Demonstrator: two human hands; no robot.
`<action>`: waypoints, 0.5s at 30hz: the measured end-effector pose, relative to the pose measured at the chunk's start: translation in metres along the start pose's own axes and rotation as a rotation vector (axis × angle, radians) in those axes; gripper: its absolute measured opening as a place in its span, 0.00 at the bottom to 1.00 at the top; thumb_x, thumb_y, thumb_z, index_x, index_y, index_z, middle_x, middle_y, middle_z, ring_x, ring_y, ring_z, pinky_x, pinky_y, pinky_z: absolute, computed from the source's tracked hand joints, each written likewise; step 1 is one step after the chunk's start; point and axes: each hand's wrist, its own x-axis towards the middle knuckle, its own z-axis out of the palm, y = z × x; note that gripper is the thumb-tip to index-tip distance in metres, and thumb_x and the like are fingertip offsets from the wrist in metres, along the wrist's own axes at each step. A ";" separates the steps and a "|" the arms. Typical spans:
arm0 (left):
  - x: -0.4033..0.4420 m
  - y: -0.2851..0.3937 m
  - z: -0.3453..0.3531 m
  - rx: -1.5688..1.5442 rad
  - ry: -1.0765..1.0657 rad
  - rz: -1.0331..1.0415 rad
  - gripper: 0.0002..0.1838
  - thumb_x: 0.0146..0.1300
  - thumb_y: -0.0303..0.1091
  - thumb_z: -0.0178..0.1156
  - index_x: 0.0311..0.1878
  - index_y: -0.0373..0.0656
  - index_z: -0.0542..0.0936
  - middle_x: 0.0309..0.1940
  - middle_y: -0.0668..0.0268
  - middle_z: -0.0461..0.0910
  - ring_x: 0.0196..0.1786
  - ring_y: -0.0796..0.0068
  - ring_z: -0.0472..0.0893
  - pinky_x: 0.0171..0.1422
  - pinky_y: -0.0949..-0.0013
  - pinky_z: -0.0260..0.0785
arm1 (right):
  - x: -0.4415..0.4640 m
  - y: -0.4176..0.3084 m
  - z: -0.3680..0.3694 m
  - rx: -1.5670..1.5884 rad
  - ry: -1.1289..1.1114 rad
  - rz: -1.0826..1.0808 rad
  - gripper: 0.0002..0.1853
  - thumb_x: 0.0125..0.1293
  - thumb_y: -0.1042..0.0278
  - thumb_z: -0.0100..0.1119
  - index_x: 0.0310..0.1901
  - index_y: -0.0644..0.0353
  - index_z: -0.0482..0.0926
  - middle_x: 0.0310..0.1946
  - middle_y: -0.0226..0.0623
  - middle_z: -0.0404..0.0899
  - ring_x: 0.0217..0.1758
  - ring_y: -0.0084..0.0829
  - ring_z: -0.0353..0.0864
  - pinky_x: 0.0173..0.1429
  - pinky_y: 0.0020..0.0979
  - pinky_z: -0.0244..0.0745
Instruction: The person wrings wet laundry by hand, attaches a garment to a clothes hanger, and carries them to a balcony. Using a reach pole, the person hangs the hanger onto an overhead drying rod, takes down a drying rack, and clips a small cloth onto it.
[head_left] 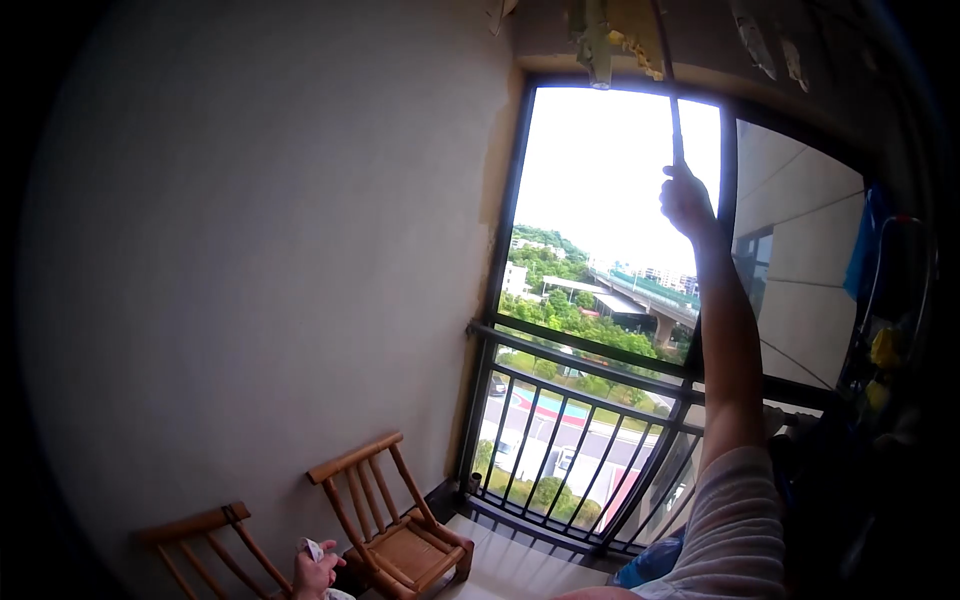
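My right hand [688,200] is raised high in front of the window, its fingers wrapped round the lower end of a thin pole [676,125]. The pole runs up past pale yellowish cloth [635,35] hanging near the ceiling. Its top end is out of view. Low at the bottom edge, my left hand [316,572] is closed on a small white thing [311,549], too small to name. That hand is beside a bamboo chair [400,545].
A second bamboo chair [215,545] stands at lower left by the plain wall [250,250]. Black railing [575,430] crosses the window. Other pieces hang at upper right, and a blue cloth [866,245] hangs on the right. Blue material [648,563] lies low, near my right sleeve.
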 end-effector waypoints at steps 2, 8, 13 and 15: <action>-0.002 -0.004 0.004 -0.012 0.015 0.006 0.16 0.53 0.22 0.51 0.47 0.33 0.70 0.22 0.58 0.77 0.10 0.85 0.63 0.11 0.81 0.54 | 0.006 0.005 -0.008 -0.004 -0.001 0.006 0.21 0.63 0.46 0.48 0.38 0.59 0.65 0.12 0.24 0.59 0.10 0.15 0.56 0.10 0.17 0.47; -0.009 0.003 0.024 0.054 0.050 0.018 0.16 0.54 0.23 0.51 0.48 0.33 0.70 0.22 0.58 0.77 0.10 0.85 0.64 0.12 0.81 0.54 | 0.022 0.010 -0.018 -0.101 0.052 -0.024 0.21 0.64 0.47 0.47 0.39 0.61 0.65 0.13 0.24 0.59 0.10 0.15 0.56 0.11 0.17 0.48; -0.012 0.005 0.035 0.016 0.044 -0.003 0.16 0.55 0.23 0.51 0.49 0.33 0.69 0.23 0.58 0.78 0.11 0.85 0.64 0.12 0.81 0.55 | 0.054 0.002 -0.020 -0.170 0.091 -0.066 0.21 0.64 0.48 0.47 0.38 0.62 0.66 0.12 0.24 0.59 0.10 0.14 0.56 0.11 0.18 0.49; -0.012 0.000 0.037 -0.005 0.039 -0.004 0.16 0.55 0.23 0.51 0.49 0.33 0.69 0.23 0.58 0.77 0.11 0.85 0.64 0.13 0.81 0.56 | 0.048 -0.011 -0.004 -0.094 0.208 -0.018 0.21 0.64 0.48 0.47 0.37 0.63 0.67 0.12 0.24 0.61 0.10 0.14 0.56 0.12 0.18 0.49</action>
